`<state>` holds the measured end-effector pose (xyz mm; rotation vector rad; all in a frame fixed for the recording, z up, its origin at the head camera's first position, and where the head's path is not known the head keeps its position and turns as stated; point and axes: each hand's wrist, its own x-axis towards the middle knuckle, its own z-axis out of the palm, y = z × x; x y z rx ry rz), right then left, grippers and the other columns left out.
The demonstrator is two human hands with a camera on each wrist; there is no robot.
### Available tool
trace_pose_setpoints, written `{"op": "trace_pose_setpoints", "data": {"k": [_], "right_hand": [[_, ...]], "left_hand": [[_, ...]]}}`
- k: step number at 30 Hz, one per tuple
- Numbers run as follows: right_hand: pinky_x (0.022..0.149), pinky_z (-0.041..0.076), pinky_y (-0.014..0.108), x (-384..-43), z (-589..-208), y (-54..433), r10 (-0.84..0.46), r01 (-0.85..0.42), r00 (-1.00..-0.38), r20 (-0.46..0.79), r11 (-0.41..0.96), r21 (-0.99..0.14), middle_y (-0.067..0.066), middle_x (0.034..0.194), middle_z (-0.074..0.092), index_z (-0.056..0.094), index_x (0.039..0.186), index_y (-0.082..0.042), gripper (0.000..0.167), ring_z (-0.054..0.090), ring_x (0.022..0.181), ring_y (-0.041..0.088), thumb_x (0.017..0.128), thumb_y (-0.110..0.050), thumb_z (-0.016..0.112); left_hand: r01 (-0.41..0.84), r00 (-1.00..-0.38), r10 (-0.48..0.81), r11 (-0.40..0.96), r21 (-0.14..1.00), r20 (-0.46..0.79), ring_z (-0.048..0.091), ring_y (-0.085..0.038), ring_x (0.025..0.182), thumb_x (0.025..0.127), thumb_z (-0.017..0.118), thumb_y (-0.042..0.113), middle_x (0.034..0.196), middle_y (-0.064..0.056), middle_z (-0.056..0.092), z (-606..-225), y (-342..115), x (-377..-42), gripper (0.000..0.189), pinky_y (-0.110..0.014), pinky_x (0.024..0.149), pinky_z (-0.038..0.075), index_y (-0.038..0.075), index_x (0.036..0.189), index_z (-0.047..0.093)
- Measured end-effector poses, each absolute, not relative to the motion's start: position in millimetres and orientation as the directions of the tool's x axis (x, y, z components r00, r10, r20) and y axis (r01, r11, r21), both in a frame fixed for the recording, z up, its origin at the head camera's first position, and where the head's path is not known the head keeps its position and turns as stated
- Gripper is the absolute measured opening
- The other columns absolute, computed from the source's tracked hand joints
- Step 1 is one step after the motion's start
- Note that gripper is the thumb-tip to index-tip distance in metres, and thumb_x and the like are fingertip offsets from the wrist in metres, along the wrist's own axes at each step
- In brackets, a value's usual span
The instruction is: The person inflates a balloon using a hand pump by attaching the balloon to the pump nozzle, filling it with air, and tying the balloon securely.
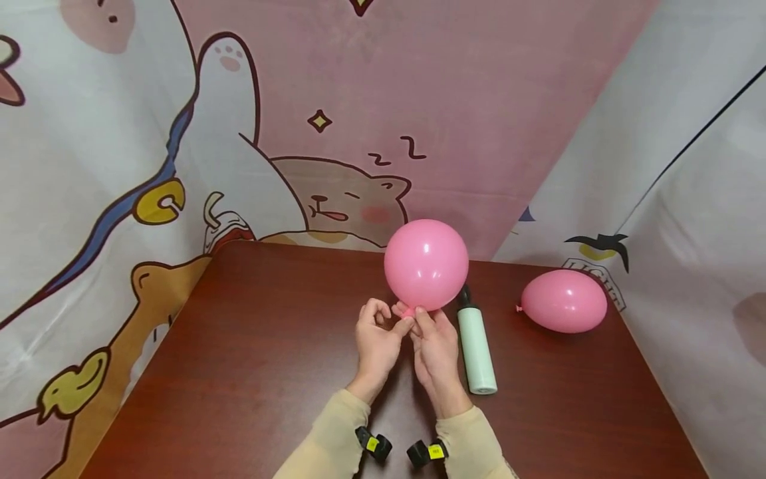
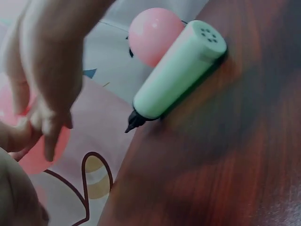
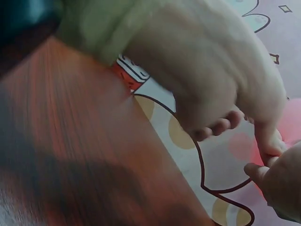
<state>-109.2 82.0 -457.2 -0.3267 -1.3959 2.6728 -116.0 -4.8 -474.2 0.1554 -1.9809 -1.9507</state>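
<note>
A round, inflated pink balloon stands up from between both hands, above the far part of the table. Its neck points down toward the fingers. My left hand pinches the neck with thumb and forefinger, its other fingers curled. From the other side, my right hand also pinches the neck. In the left wrist view, fingers cover much of the balloon; the right wrist view has only a pink part of it at the edge. Exactly how the neck lies between the fingertips is hidden.
Just right of my right hand, a pale green hand pump with a black nozzle lies on the brown table. A second inflated pink balloon, its neck knotted, rests at the back right. Cartoon-printed cloth hangs behind the table.
</note>
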Motion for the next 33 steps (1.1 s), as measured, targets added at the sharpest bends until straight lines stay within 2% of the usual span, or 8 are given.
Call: {"op": "trace_pose_setpoints", "data": {"k": [3,5,10,13,20,27,30,33], "right_hand": [[0.085,0.059,0.023,-108.6,-457.4,79.3,0.226,-0.020,-0.964,-0.142,-0.592,-0.806,0.012,0.103,0.076,0.047,0.135,0.010,0.030,0.075,0.099,0.017,0.108,-0.004,0.047],[0.086,0.059,0.023,-108.3,-457.5,78.0,0.239,-0.030,-0.960,-0.143,-0.600,-0.799,0.013,0.105,0.075,0.047,0.135,0.010,0.031,0.075,0.100,0.017,0.108,-0.005,0.047],[0.089,0.058,0.024,-107.7,-458.5,76.3,0.252,-0.039,-0.956,-0.150,-0.615,-0.787,0.013,0.105,0.075,0.047,0.133,0.009,0.029,0.074,0.099,0.015,0.109,-0.006,0.048],[0.087,0.058,0.023,-107.1,-458.6,75.8,0.262,-0.055,-0.954,-0.143,-0.625,-0.779,0.012,0.104,0.075,0.049,0.132,0.009,0.027,0.073,0.097,0.015,0.109,-0.005,0.047],[0.090,0.057,0.025,-106.9,-460.6,76.0,0.276,-0.090,-0.955,-0.111,-0.624,-0.777,0.013,0.103,0.075,0.049,0.130,0.008,0.025,0.073,0.098,0.016,0.108,-0.004,0.047],[0.090,0.057,0.026,-106.8,-461.4,76.9,0.296,-0.098,-0.948,-0.113,-0.611,-0.785,0.012,0.102,0.075,0.048,0.132,0.007,0.026,0.072,0.098,0.017,0.108,-0.004,0.046],[0.089,0.058,0.026,-106.3,-460.9,77.1,0.307,-0.111,-0.946,-0.101,-0.602,-0.791,0.012,0.102,0.075,0.048,0.132,0.007,0.026,0.072,0.098,0.017,0.108,-0.003,0.047],[0.088,0.058,0.026,-106.4,-461.1,77.9,0.314,-0.121,-0.945,-0.090,-0.592,-0.797,0.011,0.101,0.075,0.049,0.131,0.006,0.025,0.072,0.098,0.017,0.108,-0.003,0.048]], "left_hand": [[0.279,-0.878,-0.376,0.102,0.955,0.297,0.049,-0.029,0.078,0.070,0.092,0.002,0.084,-0.009,0.049,-478.5,1.2,-115.6,0.034,-0.034,0.067,0.042,0.006,0.085,0.062],[0.325,-0.852,-0.399,0.101,0.940,0.338,0.051,-0.034,0.079,0.071,0.092,0.001,0.088,-0.014,0.052,-481.0,4.6,-114.7,0.030,-0.038,0.067,0.044,0.007,0.087,0.067],[0.354,-0.840,-0.418,0.062,0.933,0.346,0.051,-0.019,0.081,0.074,0.090,0.000,0.090,-0.019,0.053,-483.6,9.7,-112.4,0.023,-0.029,0.069,0.044,0.008,0.089,0.075],[0.345,-0.847,-0.412,0.058,0.937,0.337,0.051,-0.016,0.081,0.075,0.089,0.000,0.090,-0.023,0.054,-482.9,10.3,-112.1,0.020,-0.030,0.069,0.046,0.009,0.088,0.078],[0.331,-0.860,-0.381,0.094,0.939,0.341,0.054,-0.021,0.084,0.076,0.088,-0.002,0.085,-0.009,0.060,-479.7,10.1,-113.6,0.015,-0.033,0.068,0.049,0.007,0.083,0.077],[0.299,-0.882,-0.347,0.113,0.948,0.319,0.052,-0.022,0.082,0.075,0.087,-0.003,0.081,-0.014,0.060,-478.5,10.5,-115.3,0.017,-0.036,0.068,0.048,0.008,0.083,0.076],[0.297,-0.881,-0.323,0.186,0.936,0.344,0.051,-0.021,0.080,0.075,0.088,-0.001,0.079,-0.012,0.060,-477.6,9.5,-116.0,0.017,-0.042,0.071,0.046,0.008,0.082,0.075],[0.302,-0.879,-0.294,0.268,0.915,0.376,0.051,-0.021,0.077,0.075,0.088,0.001,0.077,-0.010,0.059,-475.4,8.2,-115.8,0.016,-0.039,0.071,0.044,0.008,0.082,0.075]]}}
